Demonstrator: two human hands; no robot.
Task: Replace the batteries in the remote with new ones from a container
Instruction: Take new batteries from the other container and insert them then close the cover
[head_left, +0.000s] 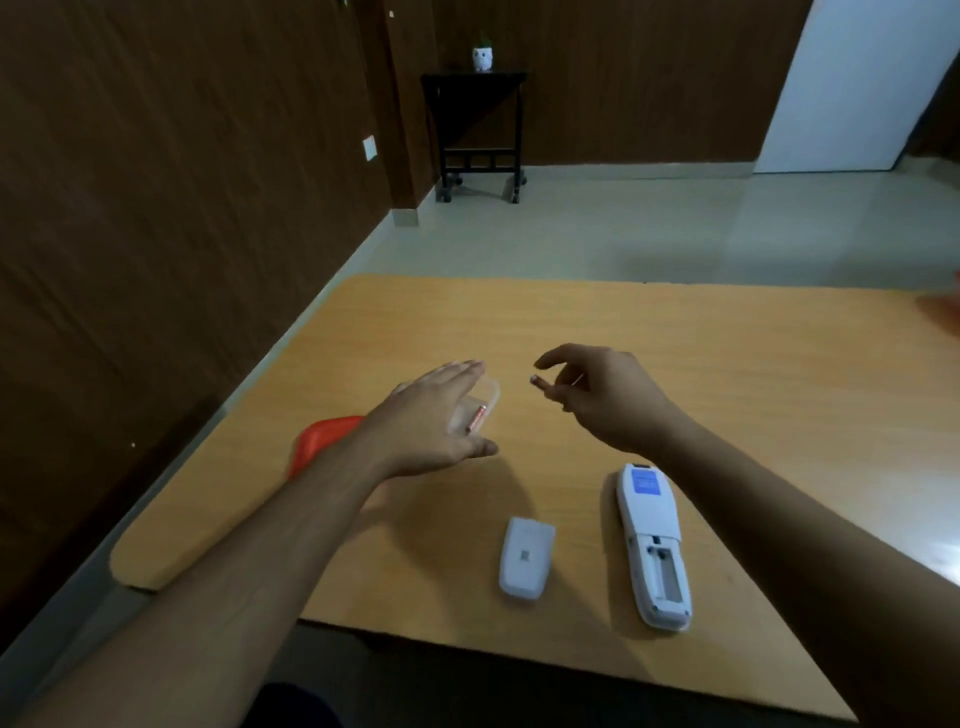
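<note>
Two hands hover mid-table, far from its edges. Flat left hand (436, 415) touches the clear tub (480, 402); right hand (597, 397) pinches a small round battery (543, 387).

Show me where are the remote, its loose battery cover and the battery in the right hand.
remote (655, 545): head view, middle of its white back.
battery cover (525, 558): head view, centre of the cover.
battery (540, 385): head view, end protruding from the right hand (605, 395).

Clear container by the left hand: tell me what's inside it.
One battery lies inside the clear container. The left hand covers the container's left part, so anything more there is hidden.
</note>
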